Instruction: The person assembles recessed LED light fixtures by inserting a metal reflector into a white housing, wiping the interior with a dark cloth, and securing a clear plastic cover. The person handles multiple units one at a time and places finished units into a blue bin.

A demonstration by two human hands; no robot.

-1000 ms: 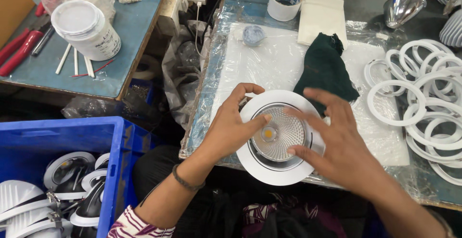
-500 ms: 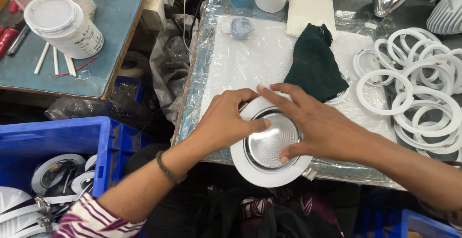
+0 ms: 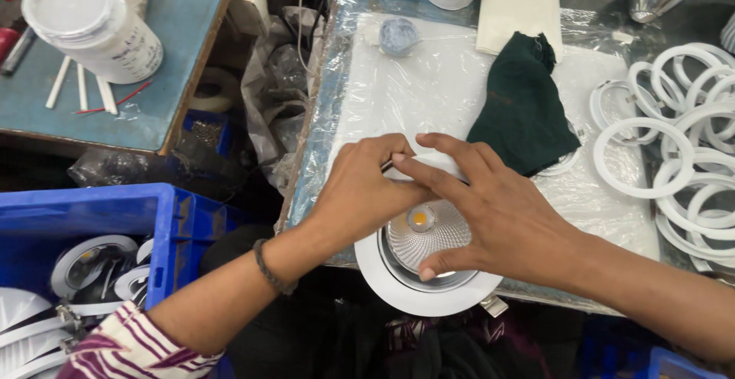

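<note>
Head view, hands [image 3: 367, 195] on downlight [image 3: 425, 268], dark cloth [image 3: 524, 111] beside

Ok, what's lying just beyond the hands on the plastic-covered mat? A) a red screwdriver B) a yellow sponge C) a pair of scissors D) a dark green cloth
D: a crumpled dark green cloth lies on the mat, just past the right hand and the round white downlight.

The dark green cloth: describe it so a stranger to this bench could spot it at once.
Start at the plastic-covered white work mat on the right-hand table. The dark green cloth lies crumpled on the mat's far right part, just beyond the right hand, with a folded cream cloth behind it. It is the only dark, soft thing there; the neighbours to its right are stiff white rings.
</note>
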